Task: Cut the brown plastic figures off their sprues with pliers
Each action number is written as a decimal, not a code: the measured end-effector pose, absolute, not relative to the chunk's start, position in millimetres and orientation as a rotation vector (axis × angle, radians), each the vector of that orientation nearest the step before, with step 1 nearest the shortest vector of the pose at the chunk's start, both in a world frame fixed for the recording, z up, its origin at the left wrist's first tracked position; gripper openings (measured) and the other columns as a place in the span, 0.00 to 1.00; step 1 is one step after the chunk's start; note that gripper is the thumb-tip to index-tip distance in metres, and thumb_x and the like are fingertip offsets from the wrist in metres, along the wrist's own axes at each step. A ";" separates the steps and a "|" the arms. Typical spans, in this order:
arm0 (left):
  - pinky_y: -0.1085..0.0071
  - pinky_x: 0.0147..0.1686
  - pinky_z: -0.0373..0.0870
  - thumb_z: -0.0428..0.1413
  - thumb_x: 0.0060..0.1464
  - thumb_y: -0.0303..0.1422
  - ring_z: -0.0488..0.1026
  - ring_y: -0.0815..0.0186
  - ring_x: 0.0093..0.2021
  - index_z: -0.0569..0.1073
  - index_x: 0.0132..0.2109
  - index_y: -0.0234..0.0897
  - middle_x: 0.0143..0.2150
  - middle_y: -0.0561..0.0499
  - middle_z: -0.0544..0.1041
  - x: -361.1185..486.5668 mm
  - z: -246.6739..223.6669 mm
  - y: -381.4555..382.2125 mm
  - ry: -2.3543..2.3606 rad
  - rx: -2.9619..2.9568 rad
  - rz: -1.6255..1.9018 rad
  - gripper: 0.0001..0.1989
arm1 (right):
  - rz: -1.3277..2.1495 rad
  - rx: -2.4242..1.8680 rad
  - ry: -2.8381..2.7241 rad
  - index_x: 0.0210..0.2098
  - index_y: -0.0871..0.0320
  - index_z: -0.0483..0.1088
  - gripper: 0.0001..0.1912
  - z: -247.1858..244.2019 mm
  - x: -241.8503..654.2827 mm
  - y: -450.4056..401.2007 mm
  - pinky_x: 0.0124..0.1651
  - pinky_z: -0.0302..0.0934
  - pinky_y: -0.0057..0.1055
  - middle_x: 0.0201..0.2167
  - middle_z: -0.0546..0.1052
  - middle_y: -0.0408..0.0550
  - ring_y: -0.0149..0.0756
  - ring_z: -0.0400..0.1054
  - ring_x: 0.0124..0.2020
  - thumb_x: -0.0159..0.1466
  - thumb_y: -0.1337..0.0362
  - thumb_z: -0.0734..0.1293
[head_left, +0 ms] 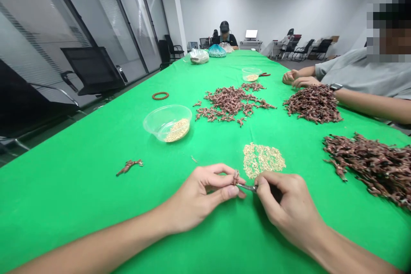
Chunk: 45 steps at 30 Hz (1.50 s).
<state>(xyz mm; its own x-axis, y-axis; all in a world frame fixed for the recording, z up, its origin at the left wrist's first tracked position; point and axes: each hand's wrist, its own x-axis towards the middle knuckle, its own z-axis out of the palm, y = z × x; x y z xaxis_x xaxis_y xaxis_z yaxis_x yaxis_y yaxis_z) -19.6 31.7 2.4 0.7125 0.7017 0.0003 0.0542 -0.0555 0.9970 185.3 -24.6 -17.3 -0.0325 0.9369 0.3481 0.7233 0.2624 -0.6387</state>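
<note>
Between the thumb and fingers of my left hand (212, 188) is a small brown dried piece (236, 177). My right hand (285, 205) is closed around a thin metal tool (247, 187), whose tip touches that piece. Just beyond my hands, a flat patch of pale grains (263, 158) lies on the green cloth (96, 214). To the left stands a clear plastic bowl (154, 122) with similar grains inside. A single brown dried piece (129, 166) rests farther left. The handle end of the tool is hidden in my right hand.
Brown dried pieces form a middle pile (229, 100) and two right piles (314, 102), (372, 162). A person's hands (300, 79) rest at the right edge. A brown ring (160, 95), a small bowl (251, 75), red-handled pliers (265, 74) and bags (217, 51) stand farther off.
</note>
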 end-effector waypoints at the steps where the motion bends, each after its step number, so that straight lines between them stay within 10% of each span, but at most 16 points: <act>1: 0.64 0.55 0.70 0.57 0.63 0.34 0.73 0.60 0.49 0.83 0.40 0.35 0.45 0.45 0.73 -19.8 2.2 31.6 0.638 1.563 0.590 0.11 | 0.366 -1.512 -1.810 0.19 0.57 0.62 0.19 -17.2 185.3 -24.6 0.24 0.45 0.29 0.15 0.60 0.38 0.25 0.53 0.17 0.67 0.62 0.58; 25: 0.70 0.48 0.74 0.61 0.59 0.33 0.76 0.65 0.44 0.83 0.42 0.36 0.44 0.46 0.76 -19.5 -4.4 31.7 0.647 1.545 0.679 0.08 | 0.740 -1.610 -1.793 0.18 0.57 0.58 0.21 -1.9 189.8 -23.4 0.22 0.42 0.29 0.16 0.53 0.37 0.26 0.49 0.19 0.67 0.61 0.57; 34: 0.75 0.38 0.76 0.62 0.58 0.31 0.77 0.69 0.35 0.84 0.39 0.31 0.41 0.45 0.75 -19.4 -5.0 35.4 0.557 1.349 0.661 0.07 | -0.417 -1.000 -1.952 0.37 0.65 0.72 0.04 -10.2 203.4 -20.1 0.36 0.63 0.31 0.30 0.76 0.51 0.34 0.69 0.31 0.61 0.72 0.66; 45: 0.76 0.36 0.76 0.65 0.54 0.28 0.79 0.69 0.32 0.84 0.39 0.30 0.38 0.45 0.77 -18.8 -1.6 34.9 0.486 1.276 0.621 0.06 | -0.708 -0.945 -1.995 0.39 0.67 0.73 0.08 -9.3 203.8 -23.2 0.36 0.65 0.36 0.31 0.79 0.54 0.40 0.72 0.33 0.62 0.69 0.68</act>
<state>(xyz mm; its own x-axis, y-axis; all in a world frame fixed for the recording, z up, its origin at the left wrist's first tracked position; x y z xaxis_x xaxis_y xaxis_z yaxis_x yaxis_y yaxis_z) -18.8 34.9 -1.6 0.7430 0.6692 0.0045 -0.1570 0.1679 0.9732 203.8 -23.2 -9.3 -0.4003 0.3653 0.8404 0.8134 0.5640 0.1423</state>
